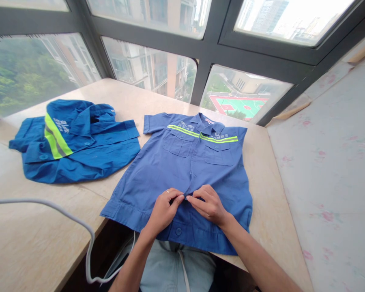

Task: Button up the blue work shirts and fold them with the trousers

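Note:
A blue short-sleeved work shirt (182, 158) lies front up before me, collar away from me, with a yellow-green reflective stripe across the chest. My left hand (166, 207) pinches the front placket low on the shirt, thumb against fingers. Just beside it, my right hand (209, 205) pinches the other side of the same spot, the fingertips of both hands almost meeting. Whatever small button sits between them is mostly hidden. Below the hands, a button (178, 231) shows on the waistband, which hangs over the ledge's front edge.
A darker blue work jacket (79, 142) with a reflective stripe lies bunched at the left. A white cable (69, 219) loops over the front left edge of the stone ledge (280, 211). Windows rise behind, and a floral-papered wall (331, 162) bounds the right.

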`<state>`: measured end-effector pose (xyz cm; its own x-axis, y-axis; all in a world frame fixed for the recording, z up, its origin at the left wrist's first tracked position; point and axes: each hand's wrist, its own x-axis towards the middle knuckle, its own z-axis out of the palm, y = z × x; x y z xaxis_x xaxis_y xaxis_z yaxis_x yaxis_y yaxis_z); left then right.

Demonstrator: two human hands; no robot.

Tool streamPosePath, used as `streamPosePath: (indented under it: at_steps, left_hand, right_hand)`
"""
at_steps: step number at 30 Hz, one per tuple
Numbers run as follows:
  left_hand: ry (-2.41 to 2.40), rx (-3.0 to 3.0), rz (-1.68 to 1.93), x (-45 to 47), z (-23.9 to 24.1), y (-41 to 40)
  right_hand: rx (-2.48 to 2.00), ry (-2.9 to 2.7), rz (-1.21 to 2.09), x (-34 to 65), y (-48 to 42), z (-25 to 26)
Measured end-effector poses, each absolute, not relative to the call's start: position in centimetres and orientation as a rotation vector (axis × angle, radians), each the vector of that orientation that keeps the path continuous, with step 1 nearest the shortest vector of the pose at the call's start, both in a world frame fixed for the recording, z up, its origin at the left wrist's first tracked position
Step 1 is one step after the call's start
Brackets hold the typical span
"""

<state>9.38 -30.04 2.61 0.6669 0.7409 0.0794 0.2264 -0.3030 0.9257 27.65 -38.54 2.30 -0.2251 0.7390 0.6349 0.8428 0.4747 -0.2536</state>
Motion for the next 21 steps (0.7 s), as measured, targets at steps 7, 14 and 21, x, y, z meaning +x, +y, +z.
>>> streamPosePath:
  at_steps: [7,14,21]
  left_hand:
    - [0.946,1.833,0.645,10.1,3.1,-30.6]
    - [1.033,1.808,0.691,10.9,3.0,-30.8]
    - [1.121,1.879,0.653,11.4,2.9,-30.9]
  right_hand:
    - [-1.254,-2.112,-0.276,27.6,-38.6,2.2]
    - [-1.212,-2.133,-0.366,27.5,-38.4,2.3]
    - [-1.220,-2.168,-0.402,27.5,-38.5,2.0]
